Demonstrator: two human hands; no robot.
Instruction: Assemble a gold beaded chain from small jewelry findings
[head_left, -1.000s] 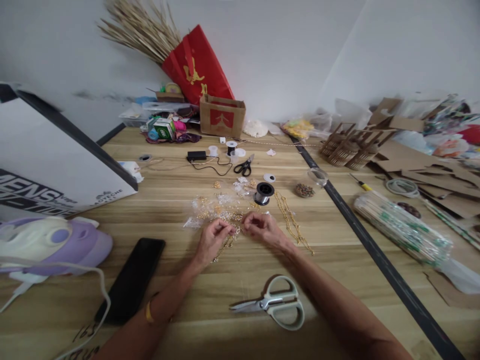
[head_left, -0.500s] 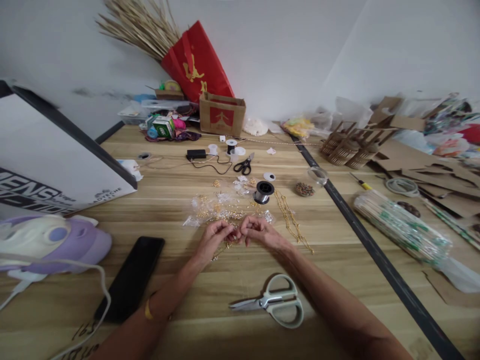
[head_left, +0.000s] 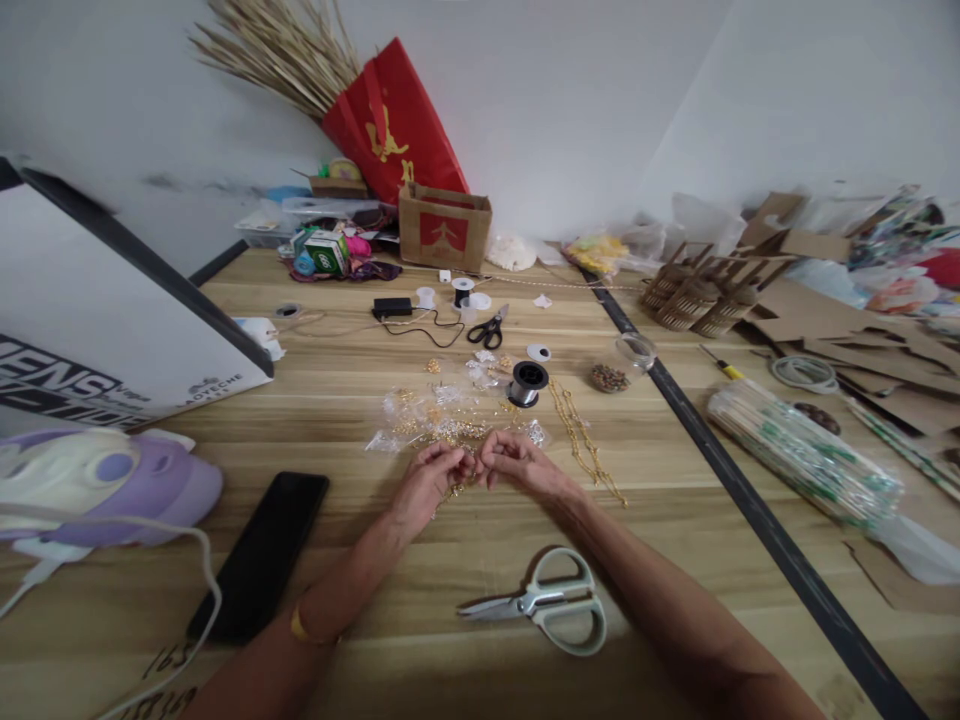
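Note:
My left hand (head_left: 433,480) and my right hand (head_left: 519,465) meet at the middle of the table, fingertips pinched close together. What lies between the fingers is too small to make out. A gold chain with small charms (head_left: 456,491) shows just under the fingers, partly hidden by them. Beyond the hands lie small clear bags of gold and silver findings (head_left: 427,412). A black spool of silver wire (head_left: 527,384) stands behind my right hand. To its right a gold chain (head_left: 579,438) is stretched out on the wood. White-handled scissors (head_left: 551,602) rest between my forearms.
At the left are a black phone (head_left: 262,555), a purple and white appliance (head_left: 120,480) and a large white box (head_left: 112,310). Black scissors (head_left: 487,328) and a tipped cup of beads (head_left: 611,376) lie farther back. Wrapped sticks (head_left: 802,450) are at the right.
My left hand has turned slightly and shifted a little, covering more of the charmed chain. My right hand stays almost where it was, still pinching. Other things have not moved.

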